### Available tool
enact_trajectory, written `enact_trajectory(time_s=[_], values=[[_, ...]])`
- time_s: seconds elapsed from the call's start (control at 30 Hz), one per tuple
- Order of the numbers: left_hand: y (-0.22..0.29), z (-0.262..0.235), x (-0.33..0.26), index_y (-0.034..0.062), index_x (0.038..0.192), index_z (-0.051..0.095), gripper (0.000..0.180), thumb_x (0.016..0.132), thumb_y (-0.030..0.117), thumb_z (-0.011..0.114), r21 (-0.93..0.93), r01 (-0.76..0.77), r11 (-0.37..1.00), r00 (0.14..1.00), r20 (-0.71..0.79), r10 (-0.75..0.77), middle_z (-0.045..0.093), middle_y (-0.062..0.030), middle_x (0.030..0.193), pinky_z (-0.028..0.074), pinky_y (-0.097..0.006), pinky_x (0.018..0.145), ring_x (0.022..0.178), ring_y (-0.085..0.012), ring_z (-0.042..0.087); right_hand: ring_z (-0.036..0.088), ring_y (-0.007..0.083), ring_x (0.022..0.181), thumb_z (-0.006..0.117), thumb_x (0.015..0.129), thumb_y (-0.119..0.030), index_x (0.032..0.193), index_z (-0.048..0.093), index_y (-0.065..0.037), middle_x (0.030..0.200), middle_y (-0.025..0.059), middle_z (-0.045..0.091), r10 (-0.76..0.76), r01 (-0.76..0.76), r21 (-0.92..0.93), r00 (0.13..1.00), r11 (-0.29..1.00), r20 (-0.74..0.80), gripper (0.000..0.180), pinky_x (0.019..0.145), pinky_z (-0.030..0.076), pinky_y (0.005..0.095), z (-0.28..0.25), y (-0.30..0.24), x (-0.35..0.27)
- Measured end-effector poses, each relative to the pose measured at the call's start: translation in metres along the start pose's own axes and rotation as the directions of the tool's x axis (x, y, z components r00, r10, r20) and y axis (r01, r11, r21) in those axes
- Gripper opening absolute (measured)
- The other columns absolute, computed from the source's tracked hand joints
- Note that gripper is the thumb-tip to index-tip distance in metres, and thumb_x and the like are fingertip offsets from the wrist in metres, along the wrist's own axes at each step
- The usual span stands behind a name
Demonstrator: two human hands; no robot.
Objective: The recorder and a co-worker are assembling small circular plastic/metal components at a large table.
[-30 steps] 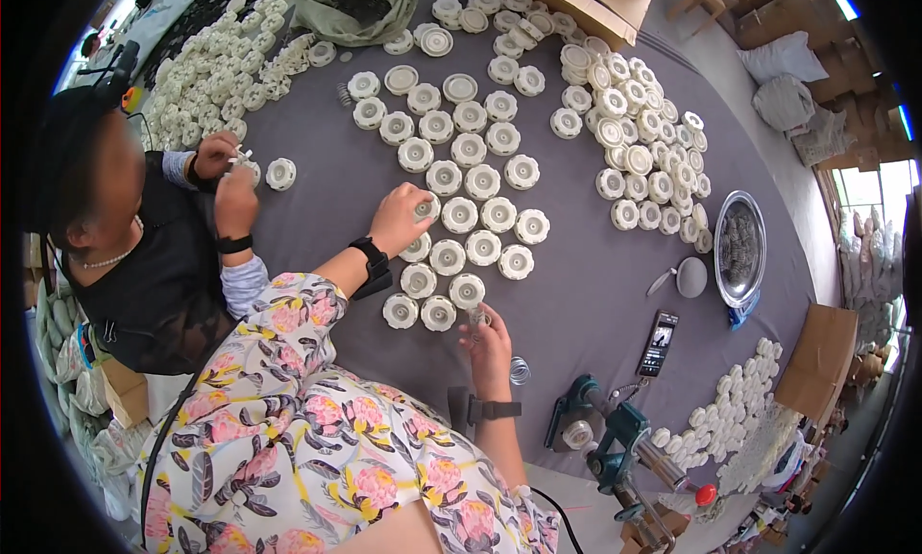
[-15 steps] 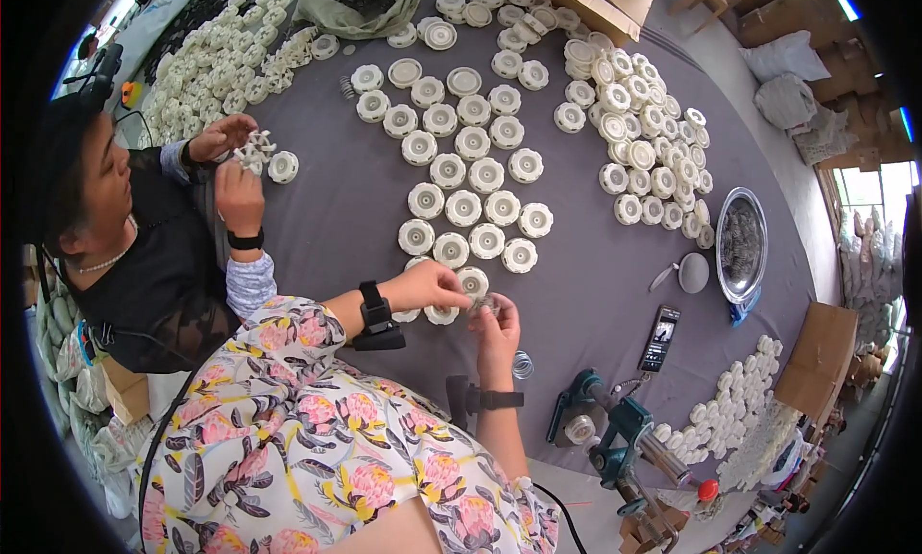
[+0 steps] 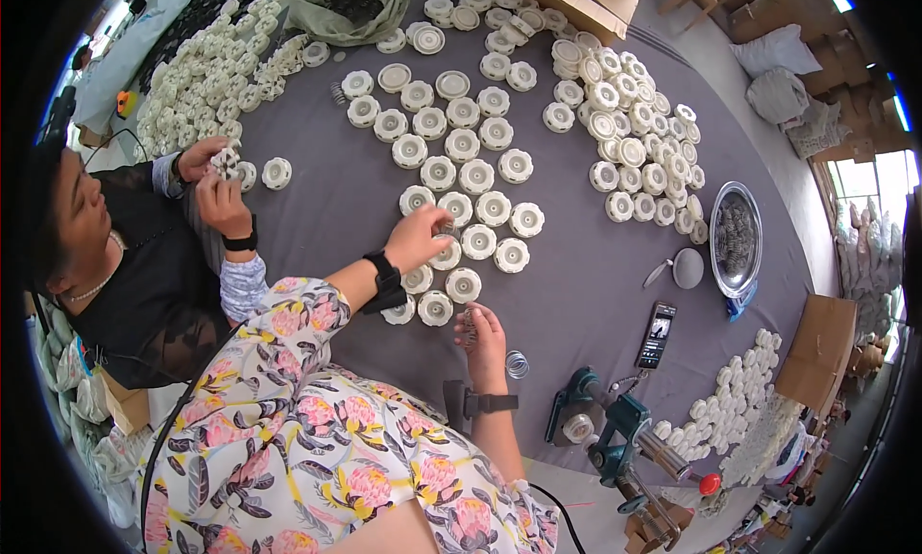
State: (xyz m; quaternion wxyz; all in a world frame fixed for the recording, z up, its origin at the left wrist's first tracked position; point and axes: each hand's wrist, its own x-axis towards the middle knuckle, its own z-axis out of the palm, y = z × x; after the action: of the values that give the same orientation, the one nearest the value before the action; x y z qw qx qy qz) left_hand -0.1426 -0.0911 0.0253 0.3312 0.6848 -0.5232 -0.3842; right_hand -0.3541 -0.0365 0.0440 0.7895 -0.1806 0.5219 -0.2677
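Observation:
My left hand [image 3: 418, 239] reaches over the rows of white, scalloped-edged plastic discs [image 3: 477, 178]. Its fingertips pinch what looks like a small metal spring, low over one disc near the front of the group; the fingers partly hide it. Closer to me, my right hand [image 3: 488, 345] is closed around several thin metal springs [image 3: 468, 325] that poke out past its fingers. A loose coil of wire [image 3: 518, 365] lies on the grey cloth just right of that hand.
To the right are an oval metal tray [image 3: 716, 242] of springs, a phone [image 3: 657, 335] and a green hand press [image 3: 624, 420]. A heap of discs [image 3: 624, 151] lies at the back right. At the left, a co-worker's hands [image 3: 219, 184] hold a white part.
My left hand has moved away from my right hand, forward and slightly left, to a disc in the rows. My right hand stays near the front with springs. The view has shifted slightly.

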Motion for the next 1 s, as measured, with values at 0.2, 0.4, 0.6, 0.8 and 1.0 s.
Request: enact_trajectory(time_s=[0.2, 0.4, 0.6, 0.8, 1.0], values=[[-0.014, 0.003, 0.036, 0.007, 0.093, 0.057, 0.028, 0.068, 0.013, 0.066, 0.351, -0.13, 0.927, 0.975, -0.123, 0.184, 0.052, -0.0096, 0.09, 0.045, -0.035, 0.071, 0.08, -0.0257, 0.054, 0.056, 0.0127, 0.073, 0.046, 0.087, -0.016, 0.112, 0.048, -0.003, 0.091, 0.0076, 0.059, -0.009, 0.006, 0.109, 0.999, 0.994, 0.031, 0.028, 0.059, 0.046, 0.0244, -0.005, -0.012, 0.002], [0.02, 0.007, 0.015, 0.0076, 0.099, 0.057, 0.034, 0.069, 0.018, 0.069, -0.047, -0.033, 0.998, 0.988, 0.15, 0.04, 0.054, -0.0051, 0.089, 0.045, -0.029, 0.068, 0.076, -0.0159, 0.054, 0.057, 0.0132, 0.073, 0.044, 0.087, -0.015, 0.114, 0.046, -0.003, 0.094, 0.0086, 0.058, -0.078, 0.075, 0.095, 0.996, 0.993, 0.031, 0.03, 0.06, 0.046, 0.0252, -0.005, -0.017, 0.011], [0.036, 0.015, -0.033, 0.0065, 0.107, 0.058, 0.035, 0.074, 0.013, 0.066, -0.283, 0.028, 0.959, 0.802, 0.579, 0.148, 0.058, -0.0024, 0.088, 0.044, -0.024, 0.066, 0.076, -0.0101, 0.055, 0.057, 0.012, 0.071, 0.045, 0.089, -0.016, 0.11, 0.048, -0.003, 0.089, 0.0064, 0.059, -0.08, 0.073, 0.092, 0.994, 0.993, 0.073, 0.025, 0.057, 0.046, 0.0237, 0.0, -0.017, 0.008], [0.032, 0.011, -0.048, 0.0047, 0.101, 0.061, 0.029, 0.074, 0.01, 0.068, -0.45, 0.33, 0.83, 0.824, 0.567, -0.02, 0.061, -0.0007, 0.08, 0.044, -0.021, 0.066, 0.074, -0.0073, 0.055, 0.056, 0.0105, 0.068, 0.049, 0.088, -0.016, 0.105, 0.052, -0.002, 0.083, 0.0048, 0.059, -0.153, 0.154, -0.006, 0.983, 0.988, 0.098, 0.022, 0.056, 0.045, 0.0216, 0.003, -0.011, 0.0], [0.042, 0.007, -0.054, 0.0009, 0.099, 0.061, 0.029, 0.073, 0.011, 0.068, -0.485, 0.471, 0.737, 0.797, 0.591, -0.12, 0.063, -0.005, 0.086, 0.046, -0.023, 0.068, 0.077, -0.0089, 0.058, 0.055, 0.0079, 0.066, 0.051, 0.088, -0.015, 0.105, 0.053, -0.002, 0.082, 0.0054, 0.061, -0.348, 0.368, -0.233, 0.93, 0.9, 0.121, 0.022, 0.054, 0.044, 0.0195, 0.003, -0.016, -0.012]])
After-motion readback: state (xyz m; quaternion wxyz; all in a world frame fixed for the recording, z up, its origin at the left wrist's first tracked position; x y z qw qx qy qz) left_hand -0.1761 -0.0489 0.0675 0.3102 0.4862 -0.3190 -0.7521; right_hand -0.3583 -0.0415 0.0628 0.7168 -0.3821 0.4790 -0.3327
